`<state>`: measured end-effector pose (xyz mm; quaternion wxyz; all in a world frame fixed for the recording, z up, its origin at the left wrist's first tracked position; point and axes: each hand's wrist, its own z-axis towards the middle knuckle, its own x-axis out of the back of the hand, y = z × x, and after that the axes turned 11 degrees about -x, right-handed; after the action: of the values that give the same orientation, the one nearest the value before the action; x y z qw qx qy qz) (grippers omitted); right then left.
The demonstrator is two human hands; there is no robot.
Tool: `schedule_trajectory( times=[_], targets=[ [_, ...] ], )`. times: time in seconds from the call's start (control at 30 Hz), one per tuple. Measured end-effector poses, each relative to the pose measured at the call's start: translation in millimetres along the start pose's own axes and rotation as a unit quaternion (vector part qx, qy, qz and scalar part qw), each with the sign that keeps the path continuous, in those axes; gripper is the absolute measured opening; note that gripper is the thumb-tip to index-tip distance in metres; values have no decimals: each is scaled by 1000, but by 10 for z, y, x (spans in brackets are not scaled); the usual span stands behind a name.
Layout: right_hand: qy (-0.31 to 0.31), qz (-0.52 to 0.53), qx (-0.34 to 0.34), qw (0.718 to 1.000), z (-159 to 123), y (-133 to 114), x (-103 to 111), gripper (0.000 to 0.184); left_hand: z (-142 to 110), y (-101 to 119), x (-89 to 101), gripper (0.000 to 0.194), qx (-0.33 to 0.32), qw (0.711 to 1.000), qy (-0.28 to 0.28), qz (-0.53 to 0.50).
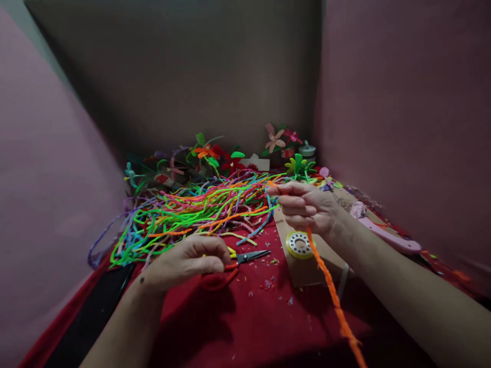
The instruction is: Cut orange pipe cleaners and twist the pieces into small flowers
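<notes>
My right hand [301,207] is closed around an orange pipe cleaner [332,289]. A short end of it pokes out past the thumb and forefinger, and the long part hangs below my palm towards the bottom edge. Lower and to the left, my left hand [203,258] has its thumb and fingers closed on the handles of small scissors [249,256]. The scissors have red and yellow grips, and their dark blades point right, nearly together. Behind both hands spreads a large pile of coloured pipe cleaners [199,207].
Fuzzy flowers [207,152] stand along the back. A cardboard box [307,271] carries a yellow tape roll [300,245]. Beyond my right forearm lies a pink-handled tool [391,237]. Fuzz clippings [268,283] dot the red cloth [264,327]; a black flat object [94,312] is at left.
</notes>
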<state>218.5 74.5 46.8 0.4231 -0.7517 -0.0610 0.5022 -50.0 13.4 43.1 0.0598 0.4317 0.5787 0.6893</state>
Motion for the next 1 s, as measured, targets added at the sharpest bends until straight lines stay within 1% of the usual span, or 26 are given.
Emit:
schedule_trajectory(
  times=[0.03, 0.1, 0.17, 0.2, 0.27, 0.33, 0.4, 0.5, 0.57, 0.67, 0.77, 0.87, 0.93, 1.0],
  targets=[
    [-8, -17, -29, 999, 9, 34, 13, 30, 2, -39, 5, 20, 20, 997, 14, 69],
    [-2, -50, -69, 996, 61, 133, 27, 28, 20, -162, -28, 13, 45, 975, 15, 219],
    [25, -76, -95, 992, 131, 252, 20, 26, 44, -308, -109, 10, 32, 934, 27, 354],
    [37, -88, -104, 990, 162, 309, 11, 25, 54, -375, -156, 12, 18, 917, 33, 397],
    [44, -105, -105, 988, 204, 404, -8, 23, 65, -469, -238, 14, -18, 894, 28, 446],
    [41, -122, -84, 988, 215, 469, -20, 22, 59, -504, -277, 13, -20, 887, 20, 461],
    [50, -150, -63, 985, 207, 505, -25, 22, 31, -496, -259, 7, 16, 888, 21, 459],
    [92, -219, -37, 971, 190, 528, -32, 22, -43, -465, -157, 3, 70, 892, 32, 446],
    [126, -266, -19, 956, 183, 537, -48, 20, -95, -455, -80, 6, 76, 899, 46, 429],
    [177, -325, 14, 929, 175, 554, -85, 21, -145, -446, -17, 20, 46, 916, 78, 392],
    [218, -381, 51, 897, 170, 574, -110, 27, -154, -428, -48, 36, -11, 917, 118, 380],
    [235, -415, 75, 876, 175, 585, -108, 32, -144, -403, -148, 46, -68, 904, 146, 396],
    [243, -425, 91, 867, 180, 590, -97, 32, -137, -391, -226, 45, -107, 886, 159, 421],
    [249, -428, 105, 862, 183, 599, -87, 31, -132, -389, -290, 42, -125, 867, 161, 454]
  ],
)
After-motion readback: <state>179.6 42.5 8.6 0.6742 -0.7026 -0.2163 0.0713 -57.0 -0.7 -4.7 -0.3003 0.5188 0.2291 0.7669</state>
